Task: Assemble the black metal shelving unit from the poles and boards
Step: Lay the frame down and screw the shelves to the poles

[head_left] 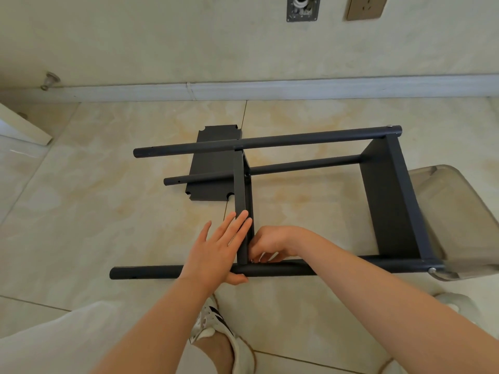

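The black shelving frame lies on its side on the tiled floor. Its near pole (pixel 151 273) and far top pole (pixel 270 141) run left to right, with a lower pole (pixel 305 164) behind. One board (pixel 388 201) stands fixed at the right end. A middle board (pixel 240 184) stands edge-up between the poles. My left hand (pixel 218 249) lies flat against that board's near end, thumb under the near pole. My right hand (pixel 270 245) pinches something small where board and near pole meet; the item is hidden. A loose board (pixel 213 168) lies flat behind.
A translucent grey plastic stool (pixel 453 220) stands at the frame's right end. The wall and white baseboard (pixel 270 90) run behind. A white panel edge (pixel 24 125) is at the left. My shoe (pixel 216 327) and trouser leg are below the near pole.
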{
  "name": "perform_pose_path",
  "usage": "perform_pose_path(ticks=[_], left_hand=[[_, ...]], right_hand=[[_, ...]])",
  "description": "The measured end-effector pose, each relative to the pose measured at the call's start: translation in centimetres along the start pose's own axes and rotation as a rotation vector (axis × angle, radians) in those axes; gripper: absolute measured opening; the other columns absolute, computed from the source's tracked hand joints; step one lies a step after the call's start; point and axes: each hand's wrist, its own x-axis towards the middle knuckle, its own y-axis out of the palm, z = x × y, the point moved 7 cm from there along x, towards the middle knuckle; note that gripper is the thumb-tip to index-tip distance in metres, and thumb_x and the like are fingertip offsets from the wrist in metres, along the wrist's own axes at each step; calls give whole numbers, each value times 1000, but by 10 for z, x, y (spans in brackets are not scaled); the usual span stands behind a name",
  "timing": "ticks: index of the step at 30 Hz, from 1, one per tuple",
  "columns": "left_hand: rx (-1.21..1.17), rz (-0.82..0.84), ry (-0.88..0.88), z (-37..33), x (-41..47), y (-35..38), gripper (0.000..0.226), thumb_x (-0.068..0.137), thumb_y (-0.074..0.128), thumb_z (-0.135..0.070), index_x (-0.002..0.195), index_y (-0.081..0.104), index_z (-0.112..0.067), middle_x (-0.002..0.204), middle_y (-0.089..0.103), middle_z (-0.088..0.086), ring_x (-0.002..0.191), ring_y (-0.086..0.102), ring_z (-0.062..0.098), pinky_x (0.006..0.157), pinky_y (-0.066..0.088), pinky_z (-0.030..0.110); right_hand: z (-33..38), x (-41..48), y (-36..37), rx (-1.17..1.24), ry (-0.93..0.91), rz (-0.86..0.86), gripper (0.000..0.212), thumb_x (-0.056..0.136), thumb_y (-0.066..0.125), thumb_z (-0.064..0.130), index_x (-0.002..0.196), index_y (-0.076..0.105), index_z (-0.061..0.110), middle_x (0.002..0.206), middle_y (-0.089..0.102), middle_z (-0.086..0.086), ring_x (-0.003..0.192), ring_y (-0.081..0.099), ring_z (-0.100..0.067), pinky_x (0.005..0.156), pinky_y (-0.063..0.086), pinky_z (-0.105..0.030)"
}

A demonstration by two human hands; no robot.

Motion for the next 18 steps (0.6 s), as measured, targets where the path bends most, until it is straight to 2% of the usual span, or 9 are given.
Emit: perform_pose_path(ticks=[6, 8, 9, 11, 13, 14, 15, 16, 18], left_hand=[[-316, -50, -212, -18, -21, -3, 101, 94, 53, -59, 150, -26, -30, 157, -33, -13, 150, -19, 12, 122, -5, 42], [-557, -96, -304, -26, -32, -4, 89, 96, 58, -47, 158, -3, -31, 163, -16, -16, 153, -1, 9, 124, 6, 39], [-710, -149, -360, -28, -38, -6, 79, 96, 61, -40, 158, 13, -30, 165, 2, -16, 152, 15, 9, 123, 16, 35], [-986, -299, -508, -26, -53, -11, 53, 95, 66, -29, 145, 49, -26, 149, 46, -14, 131, 48, 3, 110, 37, 24], [-1183, -496, -688, -22, -72, -15, 19, 93, 68, -25, 112, 71, -25, 105, 73, -12, 92, 66, -5, 91, 51, 18], [-1280, -581, -791, -20, -81, -14, 4, 93, 68, -26, 95, 72, -26, 86, 74, -10, 77, 68, -4, 83, 55, 22], [-1364, -636, -908, -17, -89, -11, 9, 93, 68, -27, 85, 70, -24, 75, 72, -8, 66, 69, 0, 77, 57, 28], [-1456, -645, -1029, -16, -96, -2, 15, 94, 67, -28, 82, 69, -19, 73, 71, -5, 61, 70, 5, 73, 58, 31], [-1696, -512, -1257, -20, -99, 22, 21, 96, 65, -28, 91, 66, -8, 83, 71, 2, 64, 72, 16, 67, 58, 32]], right_hand=[[7, -31, -5, -203, -26, -16, 28, 97, 59, 32, 120, 65, 18, 107, 68, 3, 107, 64, -18, 94, 52, -34], [5, -42, -6, -270, -29, -28, 32, 97, 59, 34, 125, 63, 20, 114, 65, 3, 110, 61, -18, 94, 51, -33], [5, -47, -6, -308, -41, -38, 34, 97, 59, 33, 128, 63, 21, 118, 63, 3, 112, 59, -18, 95, 49, -33], [7, -56, -4, -392, -92, -69, 36, 96, 59, 30, 131, 61, 20, 128, 61, 1, 118, 55, -19, 102, 46, -35], [10, -63, -1, -450, -146, -107, 38, 97, 58, 28, 133, 60, 17, 135, 60, 0, 120, 54, -17, 105, 42, -33], [11, -66, 0, -461, -164, -127, 39, 97, 57, 28, 134, 60, 15, 135, 60, -1, 118, 55, -15, 104, 41, -31], [12, -68, 1, -467, -177, -149, 39, 97, 57, 27, 134, 60, 15, 134, 60, -1, 114, 55, -14, 102, 42, -29], [11, -70, 1, -469, -188, -170, 39, 96, 58, 27, 134, 60, 14, 132, 61, -2, 110, 55, -13, 100, 43, -29], [11, -74, 2, -460, -208, -219, 39, 95, 58, 24, 133, 60, 13, 130, 62, -4, 107, 56, -14, 97, 44, -28]])
